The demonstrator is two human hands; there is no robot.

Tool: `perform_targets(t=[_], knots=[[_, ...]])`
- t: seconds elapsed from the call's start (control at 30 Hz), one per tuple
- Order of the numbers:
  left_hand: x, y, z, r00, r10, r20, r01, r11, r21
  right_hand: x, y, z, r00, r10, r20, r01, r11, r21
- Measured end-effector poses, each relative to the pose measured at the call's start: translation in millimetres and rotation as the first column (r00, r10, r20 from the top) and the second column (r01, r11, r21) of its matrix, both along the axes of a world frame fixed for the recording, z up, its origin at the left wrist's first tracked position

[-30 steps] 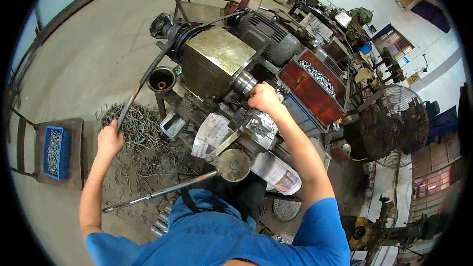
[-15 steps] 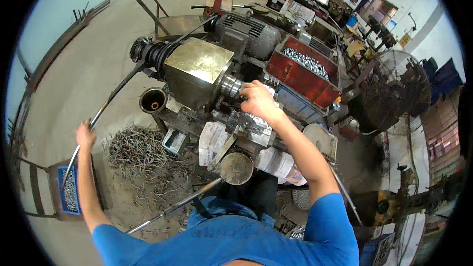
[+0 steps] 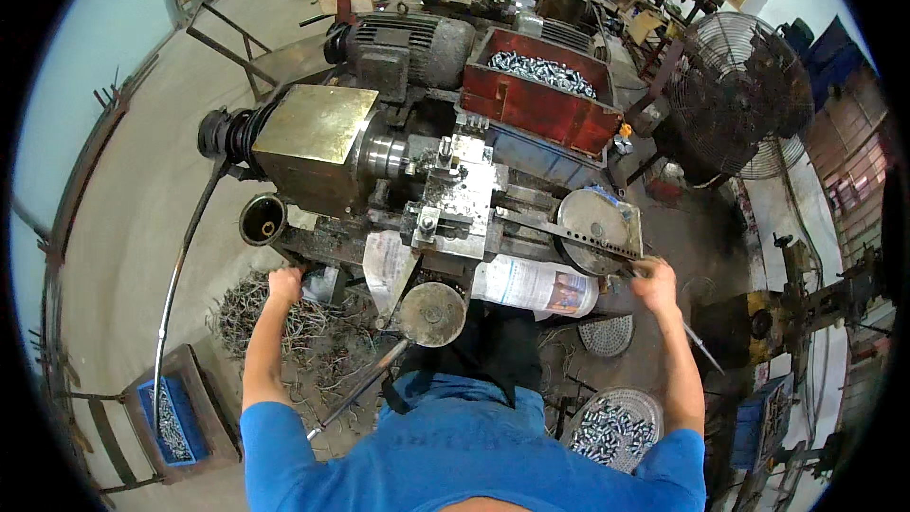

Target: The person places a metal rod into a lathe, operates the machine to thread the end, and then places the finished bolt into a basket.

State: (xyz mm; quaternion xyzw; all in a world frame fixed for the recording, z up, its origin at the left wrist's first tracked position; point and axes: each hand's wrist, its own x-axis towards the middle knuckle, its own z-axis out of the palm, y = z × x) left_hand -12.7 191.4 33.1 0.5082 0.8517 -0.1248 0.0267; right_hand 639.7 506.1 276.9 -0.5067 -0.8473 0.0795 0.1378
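Observation:
A small lathe stands in front of me, with a brass-topped headstock [image 3: 318,123], a shiny spindle nose [image 3: 386,157] and a metal cross slide [image 3: 457,194]. My right hand [image 3: 654,284] is closed around the outer end of a flat lever with a row of holes [image 3: 578,235], which reaches from the slide. Below the headstock, my left hand [image 3: 286,284] has its fingers curled beside a small grey container [image 3: 324,284]; what they hold is hidden. A long bar lever [image 3: 180,270] hangs down at the left, with no hand on it. A round metal disc [image 3: 433,314] sits nearest my body.
A red bin [image 3: 531,109] of small metal parts stands behind the lathe. Wire-like scrap [image 3: 251,318] covers the floor at left. A blue tray [image 3: 175,422] of parts lies lower left, a round perforated basket [image 3: 616,429] of parts lower right. A large fan [image 3: 739,95] stands right.
My left hand has let go of the long bar lever and moved right to the small container. My right hand has left the spindle and now grips the perforated lever. The view has shifted.

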Motion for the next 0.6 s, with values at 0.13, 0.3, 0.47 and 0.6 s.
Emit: perform_targets(t=[0.13,0.3,0.47,0.6], knots=[[8.3,-6.7,13.9,0.984,0.158,0.078,-0.163,0.984,0.072,150.7,12.1,-74.1,0.865,-0.387,0.318,0.342,0.921,0.188],[9.4,-69.8,31.2,0.869,0.394,0.299,-0.434,0.897,0.081,214.1,-33.8,-123.4,0.638,-0.689,0.345,0.678,0.714,0.172],[-2.2,-174.2,-2.9,0.815,0.385,0.433,-0.417,0.909,-0.024,174.9,-130.0,-134.7,0.714,-0.645,0.273,0.623,0.763,0.174],[17.6,-189.9,-5.9,0.479,0.563,0.673,-0.656,0.740,-0.152,102.9,-212.4,-122.2,0.738,-0.647,0.192,0.654,0.756,0.032]])
